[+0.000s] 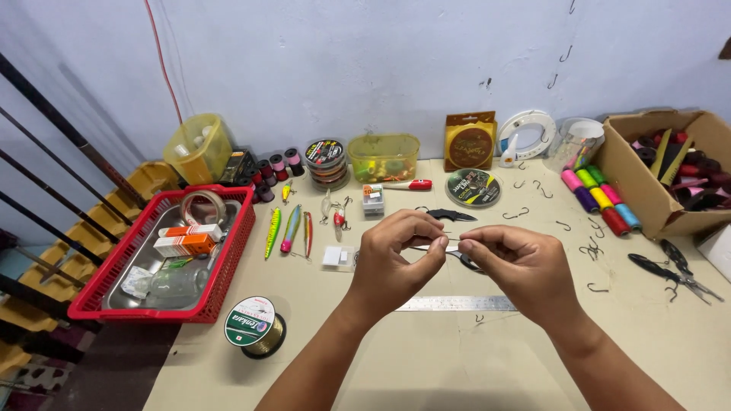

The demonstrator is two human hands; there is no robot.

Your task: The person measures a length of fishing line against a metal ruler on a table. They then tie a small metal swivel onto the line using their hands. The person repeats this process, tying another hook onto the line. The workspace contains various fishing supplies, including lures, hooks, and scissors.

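My left hand [396, 255] and my right hand [518, 262] meet above the middle of the beige table [426, 358], fingertips pinched together on something thin and small that I cannot make out, perhaps a fine line or a hook. A steel ruler [455, 304] lies on the table just under the hands. A pair of scissors [466, 261] lies partly hidden behind my right fingers. A small black folding knife [451, 215] rests just beyond the hands.
A red basket [228, 259] with boxes and tape stands at left, a green-labelled line spool [253, 325] before it. Fishing lures [289, 228] lie mid-left. Loose hooks [562, 225], coloured thread spools [598, 198], pliers [670, 272] and a cardboard box [643, 190] are at right. Containers line the wall.
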